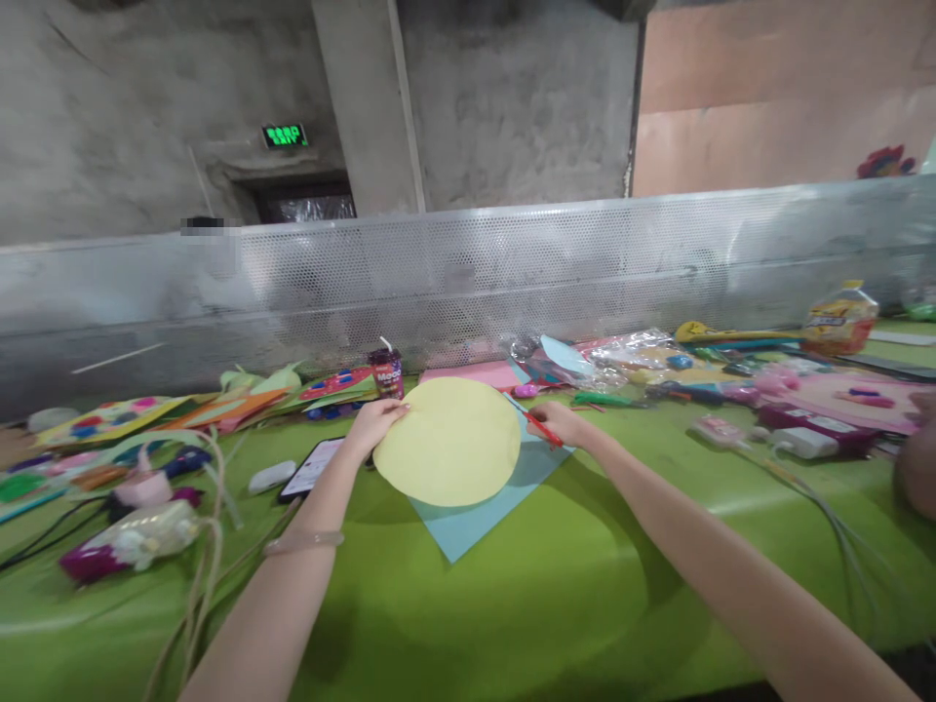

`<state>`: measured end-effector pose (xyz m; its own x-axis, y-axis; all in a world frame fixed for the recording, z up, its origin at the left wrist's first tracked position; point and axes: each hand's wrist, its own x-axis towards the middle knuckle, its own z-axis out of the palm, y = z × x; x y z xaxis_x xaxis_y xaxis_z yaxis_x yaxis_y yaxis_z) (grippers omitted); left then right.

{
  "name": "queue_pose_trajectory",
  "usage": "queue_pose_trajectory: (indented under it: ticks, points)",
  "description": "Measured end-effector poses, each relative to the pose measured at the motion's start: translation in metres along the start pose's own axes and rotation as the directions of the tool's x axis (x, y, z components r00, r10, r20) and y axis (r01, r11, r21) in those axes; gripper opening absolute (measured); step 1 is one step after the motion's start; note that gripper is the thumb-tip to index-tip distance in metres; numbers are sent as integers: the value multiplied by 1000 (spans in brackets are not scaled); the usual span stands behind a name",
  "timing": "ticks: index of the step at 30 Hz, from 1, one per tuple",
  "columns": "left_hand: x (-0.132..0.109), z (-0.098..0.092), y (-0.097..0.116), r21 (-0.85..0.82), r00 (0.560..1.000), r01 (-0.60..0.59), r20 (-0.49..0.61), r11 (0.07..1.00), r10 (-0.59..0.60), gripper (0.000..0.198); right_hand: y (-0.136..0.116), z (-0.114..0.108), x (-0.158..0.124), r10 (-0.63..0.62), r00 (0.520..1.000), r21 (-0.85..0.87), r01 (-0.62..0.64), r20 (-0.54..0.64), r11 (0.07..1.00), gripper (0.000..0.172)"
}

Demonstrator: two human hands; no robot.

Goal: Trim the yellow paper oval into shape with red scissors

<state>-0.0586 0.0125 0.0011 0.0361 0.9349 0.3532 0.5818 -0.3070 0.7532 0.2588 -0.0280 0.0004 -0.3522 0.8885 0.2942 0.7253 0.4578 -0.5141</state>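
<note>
A round sheet of pale yellow paper (448, 444) is held up by its left edge in my left hand (378, 424), fingers closed on it. In my right hand (562, 423) is a pair of red-handled scissors (542, 429), their blades pointing up and left near the paper's right edge. Whether the blades touch the paper I cannot tell. Under the yellow round lies a blue paper sheet (454, 538), one corner toward me and much of it covered. A phone (311, 468) lies beside my left forearm, partly hidden by it.
A dark drink cup (386, 372) with a straw stands behind my left hand. Craft papers (241, 405), cables and a glue gun (132, 536) spread across the left. Plastic wrapping (633, 356), a juice bottle (840, 317) and a pink round (826, 395) are rightward. Perforated metal panels (468, 273) border the back.
</note>
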Motion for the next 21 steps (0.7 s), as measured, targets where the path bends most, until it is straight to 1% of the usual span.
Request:
queue_pose_trajectory:
  ticks: [8,14,21]
  points:
    - [2,0,-2,1,1000,-13,-16,1000,13,36,-2,0,-2,37,999,19,-37,10,999,18]
    - [2,-1,-2,-10,1000,-14,-9,1000,14,37,-5,-1,-3,46,998,43,-48,30,998,20]
    - [2,-2,-1,-17,1000,-13,-25,1000,13,36,-7,-1,-5,48,999,52,-49,25,997,20]
